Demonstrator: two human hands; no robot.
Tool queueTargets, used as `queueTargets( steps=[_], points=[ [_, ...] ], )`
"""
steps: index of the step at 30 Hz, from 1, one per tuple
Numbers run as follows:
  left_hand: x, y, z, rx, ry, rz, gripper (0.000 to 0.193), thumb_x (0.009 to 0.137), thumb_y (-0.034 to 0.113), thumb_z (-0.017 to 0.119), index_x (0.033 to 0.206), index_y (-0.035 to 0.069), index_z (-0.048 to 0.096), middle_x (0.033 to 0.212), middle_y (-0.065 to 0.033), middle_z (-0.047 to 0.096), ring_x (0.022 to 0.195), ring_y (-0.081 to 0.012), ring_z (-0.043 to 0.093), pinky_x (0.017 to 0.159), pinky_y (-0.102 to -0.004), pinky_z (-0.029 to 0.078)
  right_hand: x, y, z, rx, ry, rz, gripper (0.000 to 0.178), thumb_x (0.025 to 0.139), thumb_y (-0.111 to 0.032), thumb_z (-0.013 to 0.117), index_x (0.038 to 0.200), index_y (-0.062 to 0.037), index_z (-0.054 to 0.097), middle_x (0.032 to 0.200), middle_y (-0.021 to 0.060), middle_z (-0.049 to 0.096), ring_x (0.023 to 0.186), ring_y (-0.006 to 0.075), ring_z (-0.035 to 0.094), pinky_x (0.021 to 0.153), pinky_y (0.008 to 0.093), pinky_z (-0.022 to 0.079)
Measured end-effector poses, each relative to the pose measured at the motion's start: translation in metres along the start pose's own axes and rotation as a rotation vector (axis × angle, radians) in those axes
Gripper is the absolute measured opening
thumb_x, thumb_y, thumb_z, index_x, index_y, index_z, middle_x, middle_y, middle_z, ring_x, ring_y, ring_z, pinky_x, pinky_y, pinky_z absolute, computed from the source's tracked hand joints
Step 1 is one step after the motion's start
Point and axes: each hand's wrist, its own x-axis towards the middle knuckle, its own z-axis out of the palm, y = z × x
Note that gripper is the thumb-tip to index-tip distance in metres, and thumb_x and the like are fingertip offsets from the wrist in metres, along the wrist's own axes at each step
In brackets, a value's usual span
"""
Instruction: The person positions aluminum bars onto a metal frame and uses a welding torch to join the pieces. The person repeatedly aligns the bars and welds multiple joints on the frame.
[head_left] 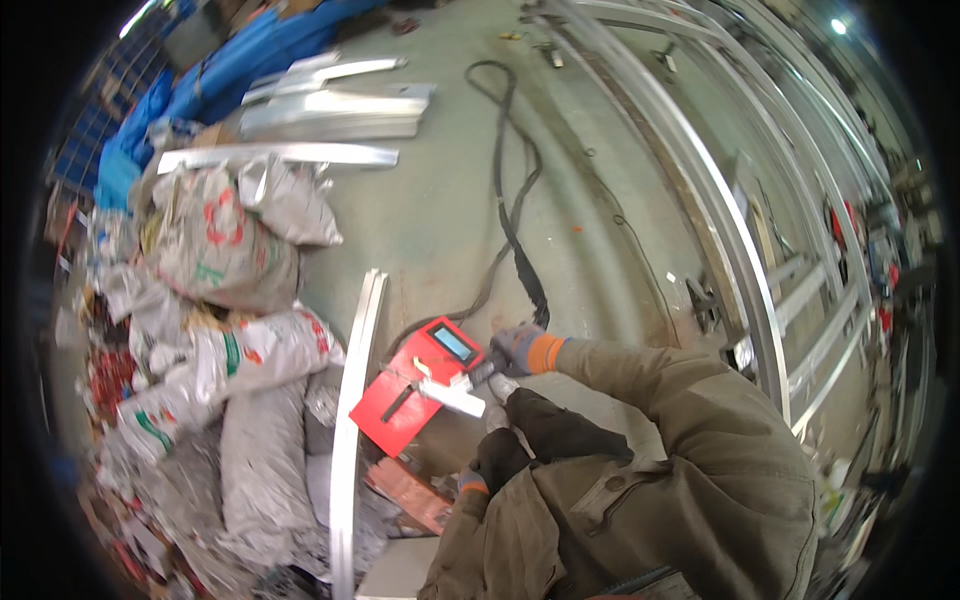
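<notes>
My right hand [522, 350], in a grey glove with an orange cuff, is closed round a dark hand tool whose exact kind I cannot make out. A thick black cable [526, 275] runs up to this hand from the floor. Left of the tool lies a tilted red box [395, 410] with a small screen [453, 343]. A short silver metal piece [455, 398] rests across the box's lower right part. My left hand [472, 483] is low beside my dark knee; its orange cuff shows, its fingers are hidden.
Left of the box stretches a long silver profile [350, 440]. Stuffed sacks [225, 240] are heaped at left, with more metal profiles [335, 110] behind them. A long metal frame [690, 150] runs along the right. Orange-red blocks [410, 493] lie below the box.
</notes>
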Motion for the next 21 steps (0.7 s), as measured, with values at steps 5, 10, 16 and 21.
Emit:
queueTargets(
  steps=[5,10,16,21],
  points=[
    [0.062,-0.007,-0.028,0.476,-0.075,0.404,0.046,0.094,0.047,0.066,0.116,0.008,0.078,0.104,-0.0193,0.079,0.099,-0.0354,0.075,0.088,-0.0441,0.056,-0.104,0.024,-0.103,0.426,0.592,0.418,0.061,0.078,-0.037,0.084,0.127,-0.0077,0.065,0.112,0.0165,0.075,0.100,0.0385,0.072,0.089,0.0444,0.057],
    [0.060,0.053,-0.059,-0.073,-0.270,0.005,0.055,0.096,0.050,0.065,0.112,-0.002,0.074,0.088,-0.0164,0.077,0.076,-0.0241,0.073,0.073,-0.0385,0.056,-0.289,0.012,-0.137,0.398,1.292,0.584,0.023,0.087,-0.016,0.080,0.100,-0.0029,0.068,0.084,0.0118,0.072,0.081,0.0226,0.072,0.072,0.0386,0.055],
    [0.022,0.131,-0.051,-0.013,-0.361,0.183,0.051,0.097,0.046,0.066,0.109,-0.003,0.071,0.079,-0.0124,0.073,0.069,-0.0192,0.069,0.065,-0.0344,0.054,-0.453,-0.096,-0.137,0.969,1.537,0.711,0.013,0.098,-0.005,0.068,0.107,-0.0027,0.059,0.077,0.0016,0.058,0.059,0.0121,0.059,0.056,0.0285,0.048],
    [0.008,0.226,0.002,0.011,-0.537,0.673,0.032,0.100,0.035,0.065,0.089,0.006,0.069,0.068,-0.0014,0.063,0.057,-0.0114,0.056,0.054,-0.0304,0.043,-0.541,-0.131,-0.121,0.957,1.785,0.664,0.054,0.099,-0.010,0.068,0.147,-0.0006,0.043,0.088,0.0037,0.062,0.069,0.0113,0.064,0.057,0.0269,0.054]
  ],
)
